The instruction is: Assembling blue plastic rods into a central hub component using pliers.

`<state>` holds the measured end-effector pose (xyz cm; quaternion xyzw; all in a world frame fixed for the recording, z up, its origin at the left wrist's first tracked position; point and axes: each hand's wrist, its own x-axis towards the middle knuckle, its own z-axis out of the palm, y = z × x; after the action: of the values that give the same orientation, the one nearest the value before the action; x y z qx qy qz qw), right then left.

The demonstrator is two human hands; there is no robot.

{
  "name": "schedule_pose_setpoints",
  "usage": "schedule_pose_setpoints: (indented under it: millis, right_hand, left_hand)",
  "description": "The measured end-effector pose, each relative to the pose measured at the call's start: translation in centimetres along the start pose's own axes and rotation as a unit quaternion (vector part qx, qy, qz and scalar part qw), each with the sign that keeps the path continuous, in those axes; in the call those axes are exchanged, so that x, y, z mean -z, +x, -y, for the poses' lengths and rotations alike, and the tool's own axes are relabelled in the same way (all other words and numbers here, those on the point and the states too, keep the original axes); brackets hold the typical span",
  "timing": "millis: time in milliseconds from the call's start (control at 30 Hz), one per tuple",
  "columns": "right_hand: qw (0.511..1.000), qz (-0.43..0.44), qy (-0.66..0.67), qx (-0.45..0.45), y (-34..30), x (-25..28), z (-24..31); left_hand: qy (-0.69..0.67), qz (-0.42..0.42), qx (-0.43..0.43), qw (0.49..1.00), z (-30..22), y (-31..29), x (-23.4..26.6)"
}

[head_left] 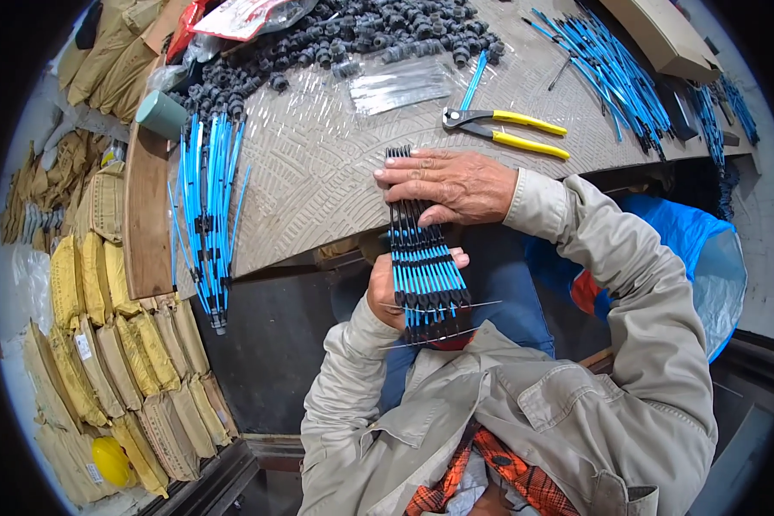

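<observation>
A flat row of thin blue rods with black fittings (428, 273) reaches from the table's edge back toward my lap. My left hand (382, 294) is wrapped around it from underneath, with fingertips showing at its right side. Across the black far part of the row lies my right hand (460, 185), palm down with its fingers stretched out. Two thin wires (482, 304) cross the row near its close end. Beyond my right hand, pincers with yellow handles (529, 138) lie on the table.
Black ribbed fittings (353, 34) are heaped at the back. Clear thin strips (400, 89) lie before them on the textured table (310, 172). Blue rods (211, 189) lie at the left, and more blue rods (615, 73) at the right beside a cardboard box (662, 34). A blue bag (705, 258) stands right.
</observation>
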<state>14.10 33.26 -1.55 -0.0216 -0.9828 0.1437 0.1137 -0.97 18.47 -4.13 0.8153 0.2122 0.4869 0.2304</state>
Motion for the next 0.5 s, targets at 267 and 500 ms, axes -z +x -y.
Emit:
schedule_pose_setpoints:
  millis: [267, 500]
  right_hand:
    - [0.999, -0.014, 0.014, -0.041, 0.0, 0.8, -0.4]
    - [0.999, -0.008, 0.027, -0.025, 0.3, 1.4, 0.0]
  left_hand:
    - [-0.278, -0.092, 0.252, 0.923, -1.3, 1.5, 0.2]
    - [-0.200, -0.062, 0.213, 0.954, -0.8, 2.6, 1.1]
